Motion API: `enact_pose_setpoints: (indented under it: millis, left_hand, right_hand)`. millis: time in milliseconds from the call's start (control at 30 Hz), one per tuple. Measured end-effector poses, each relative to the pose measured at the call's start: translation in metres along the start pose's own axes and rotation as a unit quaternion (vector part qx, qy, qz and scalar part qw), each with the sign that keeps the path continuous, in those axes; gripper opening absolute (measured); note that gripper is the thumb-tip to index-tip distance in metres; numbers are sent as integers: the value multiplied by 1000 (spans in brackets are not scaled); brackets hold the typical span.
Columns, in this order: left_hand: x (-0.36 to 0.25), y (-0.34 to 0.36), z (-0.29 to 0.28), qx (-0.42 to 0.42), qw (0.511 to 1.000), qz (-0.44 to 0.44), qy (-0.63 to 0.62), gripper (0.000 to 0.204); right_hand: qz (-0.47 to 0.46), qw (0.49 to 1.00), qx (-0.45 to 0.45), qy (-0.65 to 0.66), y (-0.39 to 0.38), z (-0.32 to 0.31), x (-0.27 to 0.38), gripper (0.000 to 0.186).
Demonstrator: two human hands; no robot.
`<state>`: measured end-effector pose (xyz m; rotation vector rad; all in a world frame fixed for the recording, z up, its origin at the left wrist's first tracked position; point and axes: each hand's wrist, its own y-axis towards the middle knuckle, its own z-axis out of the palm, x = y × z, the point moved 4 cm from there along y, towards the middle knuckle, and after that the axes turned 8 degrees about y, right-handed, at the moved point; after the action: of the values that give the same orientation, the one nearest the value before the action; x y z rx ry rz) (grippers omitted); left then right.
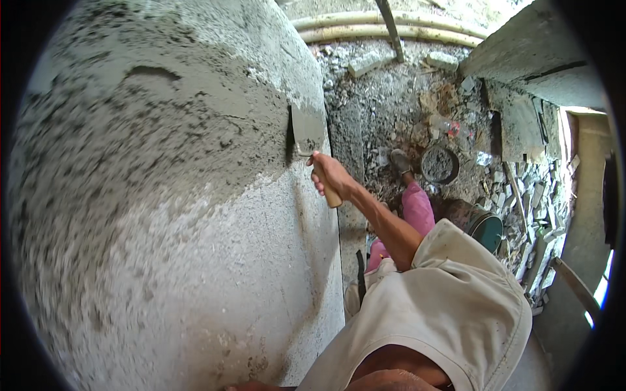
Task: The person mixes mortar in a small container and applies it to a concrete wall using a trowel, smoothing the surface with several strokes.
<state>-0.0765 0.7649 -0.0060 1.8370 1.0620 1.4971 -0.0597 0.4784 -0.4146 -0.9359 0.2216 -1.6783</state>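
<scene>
My right hand (332,177) is closed around the wooden handle of a trowel (306,129). The trowel's flat metal blade lies at the right-hand edge of a wall (241,241), against or very near its surface; a dark shadow runs along the blade's left side. Rough grey wet mortar (156,124) covers the upper left of the wall, with a shallow curved hollow in it. Lower down, the wall is paler and bare of fresh mortar. Only a sliver of skin, apparently my left hand or arm (255,386), shows at the bottom edge; its fingers are hidden.
On the rubble-strewn ground stands a dark bucket (457,171) of grey mortar, near my foot (401,161). Beside my leg is a green-ended drum (489,232). Broken bricks (538,208) pile up at right. Long poles (391,31) lie across the far end, and a concrete block wall (535,52) rises at far right.
</scene>
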Motion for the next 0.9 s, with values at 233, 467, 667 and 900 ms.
enact_pose_setpoints:
  millis: [233, 467, 667, 900]
  left_hand:
    - [17, -14, -10, -41, 998, -5, -56, 53]
    - [28, -18, -16, -50, 994, 77, -54, 44]
    - [29, -19, -13, -51, 993, 76, -71, 44]
    - [21, -15, -14, -47, 996, 18, -70, 49]
  right_hand:
    - [-84, 996, 30, 21, -61, 69, 25, 43]
    - [-145, 989, -25, -30, -98, 25, 10, 43]
    - [43, 992, -4, 121, -13, -43, -50, 44]
    - [69, 995, -22, 71, 47, -55, -23, 41]
